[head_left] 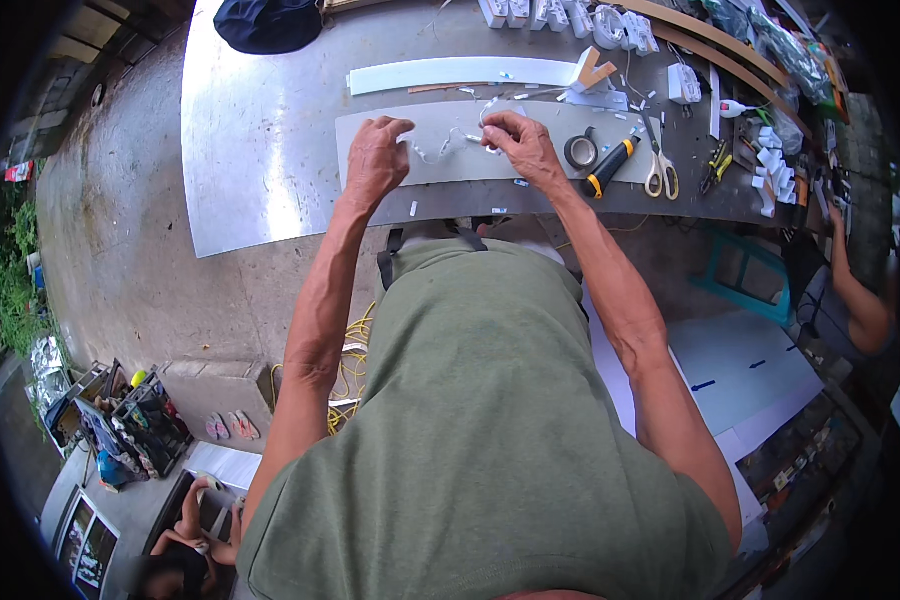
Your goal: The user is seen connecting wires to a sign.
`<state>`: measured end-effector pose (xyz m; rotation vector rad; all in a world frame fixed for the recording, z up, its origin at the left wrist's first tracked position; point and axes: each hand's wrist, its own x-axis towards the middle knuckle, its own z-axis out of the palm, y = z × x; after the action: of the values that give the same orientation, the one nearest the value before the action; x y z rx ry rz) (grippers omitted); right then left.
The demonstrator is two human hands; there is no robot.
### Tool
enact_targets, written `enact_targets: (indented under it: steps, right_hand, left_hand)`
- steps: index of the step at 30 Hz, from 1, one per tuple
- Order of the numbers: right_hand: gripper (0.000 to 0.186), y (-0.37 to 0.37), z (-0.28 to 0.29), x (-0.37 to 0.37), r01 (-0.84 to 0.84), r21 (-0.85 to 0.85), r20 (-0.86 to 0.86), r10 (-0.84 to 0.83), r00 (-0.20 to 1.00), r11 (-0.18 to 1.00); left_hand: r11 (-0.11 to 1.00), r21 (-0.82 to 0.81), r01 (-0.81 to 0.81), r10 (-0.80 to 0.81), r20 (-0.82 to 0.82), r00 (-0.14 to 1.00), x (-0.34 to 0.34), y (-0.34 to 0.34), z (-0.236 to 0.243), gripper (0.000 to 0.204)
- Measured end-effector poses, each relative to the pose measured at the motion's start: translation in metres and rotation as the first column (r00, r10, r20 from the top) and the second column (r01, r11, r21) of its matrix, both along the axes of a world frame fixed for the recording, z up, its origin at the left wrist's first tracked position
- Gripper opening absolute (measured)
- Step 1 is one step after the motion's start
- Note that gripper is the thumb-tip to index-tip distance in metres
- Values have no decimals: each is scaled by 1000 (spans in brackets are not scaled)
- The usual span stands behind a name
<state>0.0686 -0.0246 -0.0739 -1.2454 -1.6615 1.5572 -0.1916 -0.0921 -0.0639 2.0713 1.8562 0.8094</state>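
White wire strand (pixel 445 148): over grey panel (pixel 435 175) on metal tabletop (pixel 260 150), between my hands. My right hand (pixel 530 152) pinches it; my left hand (pixel 375 157) has curled fingers, grip I cannot tell.

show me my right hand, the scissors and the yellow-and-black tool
Right hand (pixel 531 151), head view, back of the hand
Scissors (pixel 657 153), head view, where the handles meet
Yellow-and-black tool (pixel 611 167), head view, middle of its body

Workshop; metal table (pixel 260 110) with scissors (pixel 657 155), tape roll (pixel 570 154), pliers (pixel 715 166)
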Motion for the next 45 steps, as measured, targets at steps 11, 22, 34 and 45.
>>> enact_targets:
  steps: [11,22,34,45]
  right_hand:
    - [19,-36,28,0,-170,231,121,145,982,958]
    - [21,-7,41,48,-479,-48,85,481,872,876]
    - [26,9,18,79,-556,1,52,556,830,831]
    - [25,13,30,80,-200,-188,-21,199,980,962]
  left_hand:
    - [766,-560,316,435,813,387,57,15,20,37]
    - [780,-496,382,588,789,-177,76,-11,-8,34]
    - [712,-561,421,660,740,-129,107,-1,-18,21]
    - [768,-594,240,606,795,29,123,12,-6,21]
